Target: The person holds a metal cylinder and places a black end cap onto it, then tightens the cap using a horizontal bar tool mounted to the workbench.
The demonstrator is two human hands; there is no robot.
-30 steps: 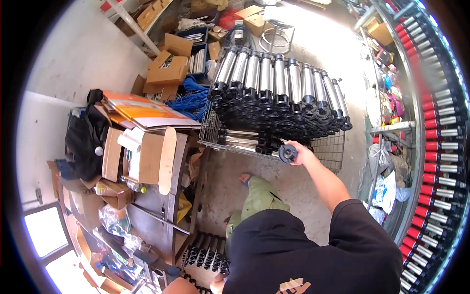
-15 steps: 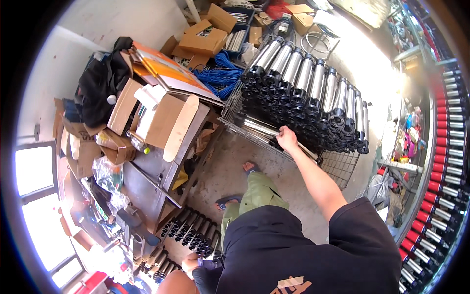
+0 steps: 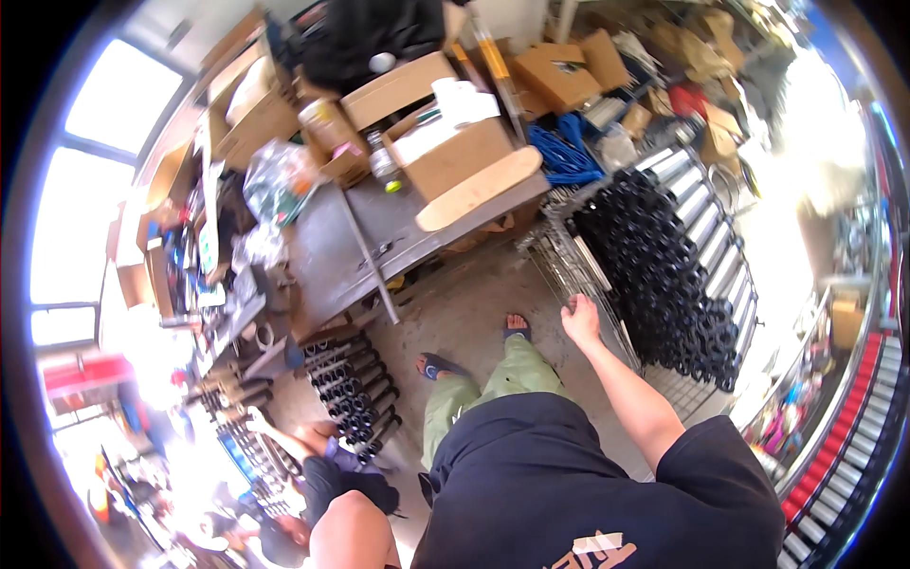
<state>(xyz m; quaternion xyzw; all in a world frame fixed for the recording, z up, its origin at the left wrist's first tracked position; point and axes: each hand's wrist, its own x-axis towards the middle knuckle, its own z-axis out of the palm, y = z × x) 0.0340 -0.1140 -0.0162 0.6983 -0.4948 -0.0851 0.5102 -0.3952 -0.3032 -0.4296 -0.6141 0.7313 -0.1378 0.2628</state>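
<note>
My right hand [image 3: 580,320] hangs beside the near edge of a wire basket [image 3: 621,332], its fingers loosely curled and nothing showing in them. Shiny metal cylinders [image 3: 697,213] with black ring-shaped ends [image 3: 645,251] are stacked high in that basket. A few pale bars [image 3: 591,262] lie along its near side, just beyond the hand. Of my left arm, only a bare part [image 3: 355,531] shows at the lower edge; the left hand is out of sight.
A metal workbench [image 3: 332,247] carries an open cardboard box [image 3: 455,152] and a long rod [image 3: 370,254]. Black-ended cylinders [image 3: 351,394] stand in rows on the floor at left. Close by, a co-worker [image 3: 332,484] bends low. Red and silver cylinders [image 3: 844,417] line the right side.
My view has swung left, bringing the co-worker and more of the bench side into sight. My right hand has come away from the bars in the basket.
</note>
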